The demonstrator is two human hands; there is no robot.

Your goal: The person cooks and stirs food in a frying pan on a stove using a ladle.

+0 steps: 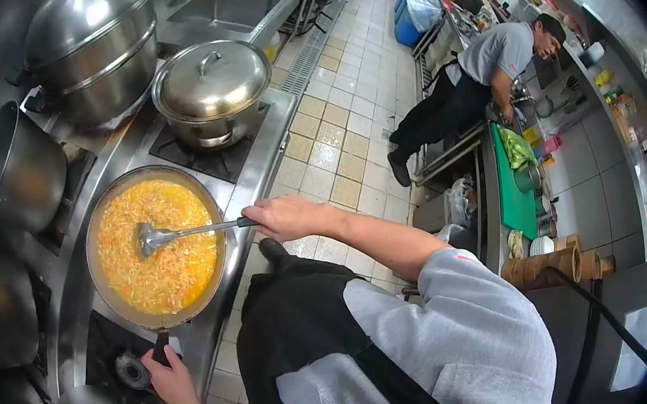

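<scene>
My right grip (285, 216), a bare hand, is closed around the black end of a metal spatula (210, 229), whose smooth, slim shaft runs out over the three o'clock rim of a wide, round frying pan (162, 322). The pan sits toward nine o'clock in my view, on the stove (260, 161) with its shiny steel edge. The spatula's broad head is partly sunk near the middle of the chopped mixture (175, 273), so I cannot make out its full outline. That mixture is moist and lumpy, yellow and orange with paler bits, and a glossy liquid gathers by the pan's five o'clock side.

My left grip (171, 378) clasps the dark pan handle (162, 340), which sticks out at the pan's six o'clock. Just beside that hand, toward nine o'clock, I see a round burner (131, 371) on a black surface.

At eleven o'clock stands a lidded pot (217, 90) of polished metal, its dome topped by a loop handle; a bulkier, shiny steamer (92, 61) stands at ten. Well apart, at two o'clock, a co-worker (487, 57) leans forward. A flat green cutting board (514, 191) lies at three, and woven-looking bamboo steamers (546, 268) stand at four.
</scene>
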